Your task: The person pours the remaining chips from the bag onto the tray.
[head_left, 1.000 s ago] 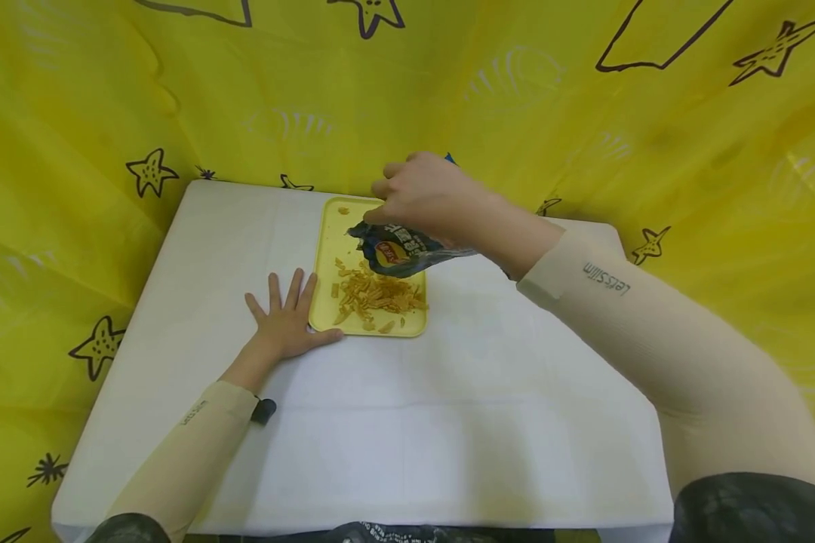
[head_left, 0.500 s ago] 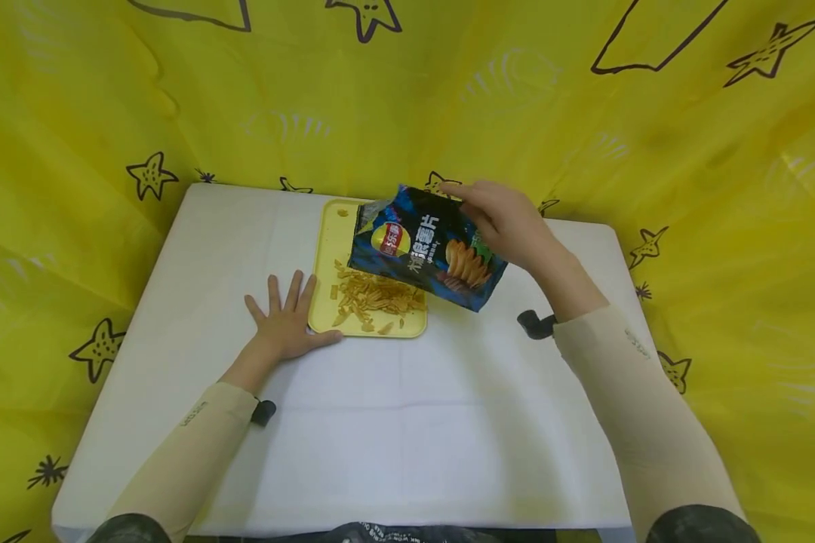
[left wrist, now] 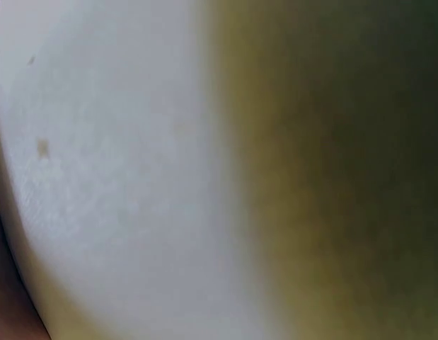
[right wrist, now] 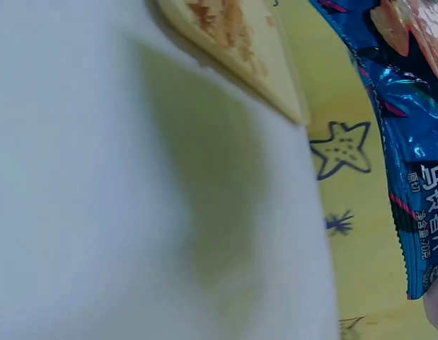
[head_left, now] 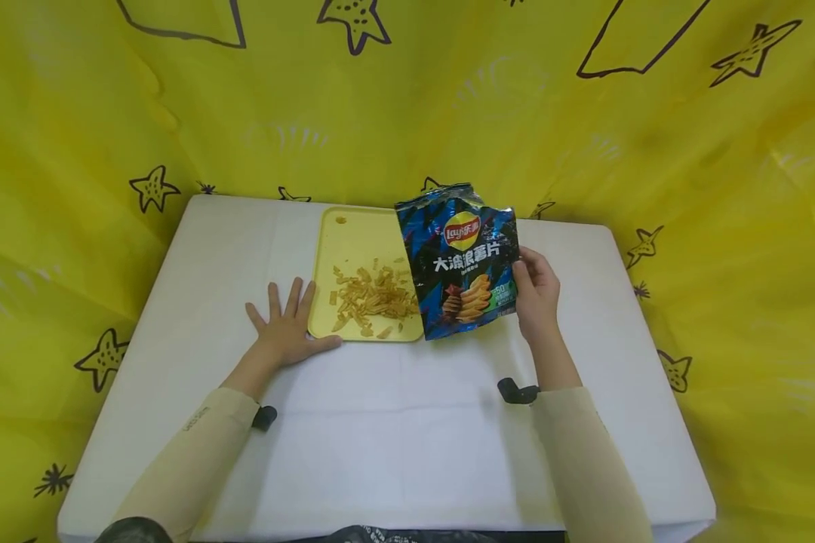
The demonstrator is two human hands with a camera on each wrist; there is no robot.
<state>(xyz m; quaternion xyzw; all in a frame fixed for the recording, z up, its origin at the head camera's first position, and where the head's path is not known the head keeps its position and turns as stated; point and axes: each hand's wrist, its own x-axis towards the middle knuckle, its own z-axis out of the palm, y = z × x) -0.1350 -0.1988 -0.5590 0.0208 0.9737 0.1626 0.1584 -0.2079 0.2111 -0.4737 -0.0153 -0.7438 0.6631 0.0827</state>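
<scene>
My right hand [head_left: 538, 294] pinches the right edge of a dark blue Lay's chip bag [head_left: 458, 264], its thumb on the front. The bag stands upright with its torn top upward, and it covers the right side of a yellow tray [head_left: 360, 226]. A heap of broken potato chips [head_left: 376, 294] lies on the tray. Spread flat on the table, my left hand [head_left: 285, 332] touches the tray's near left corner with its thumb side. In the right wrist view the bag [right wrist: 410, 142] fills the upper right, and only a bit of the hand shows.
A white-covered table [head_left: 407, 445] carries the tray near its far edge. Yellow curtains [head_left: 394, 113] with starfish drawings hang behind and at both sides. Small black wrist cameras [head_left: 518, 391] sit on both wrists. The left wrist view is mostly blurred.
The bag has turned from mouth-down over the tray to upright, moving right. My right hand has swung down to the bag's right edge. The left hand stays put.
</scene>
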